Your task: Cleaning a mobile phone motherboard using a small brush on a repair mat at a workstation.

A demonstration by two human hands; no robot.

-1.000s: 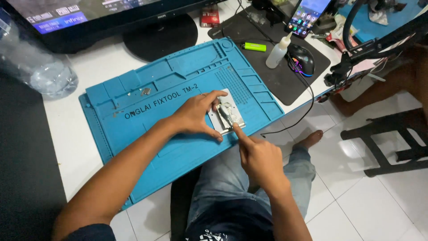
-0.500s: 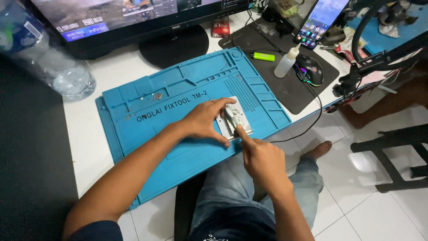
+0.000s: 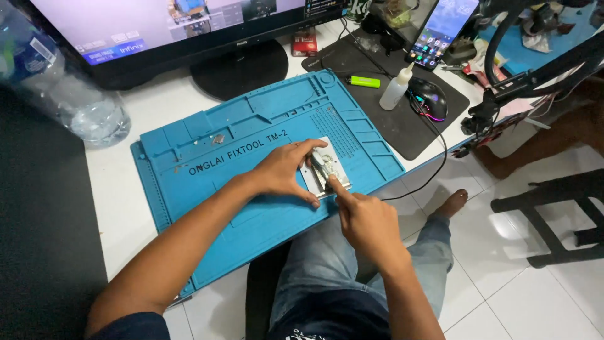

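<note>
Nearest the camera, the right hand point(image 3: 368, 223) is curled into a loose fist with its forefinger stretched out, the tip pressing the near edge of a small silver metal plate point(image 3: 325, 169). The left hand point(image 3: 284, 170) lies open over the plate, thumb and fingers spread on either side to pin it down. The plate rests on a blue repair mat point(image 3: 251, 157). Farther off stand a white squeeze bottle point(image 3: 396, 89), a black mouse point(image 3: 428, 99) and a monitor point(image 3: 189, 31).

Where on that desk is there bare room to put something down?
Bare patches: the blue mat below its printed line, left of the left hand; the white desk between the water bottle and the mat. Crowded: the black pad with mouse, small bottle, lighter, and around the metal part beside the right hand.
</note>
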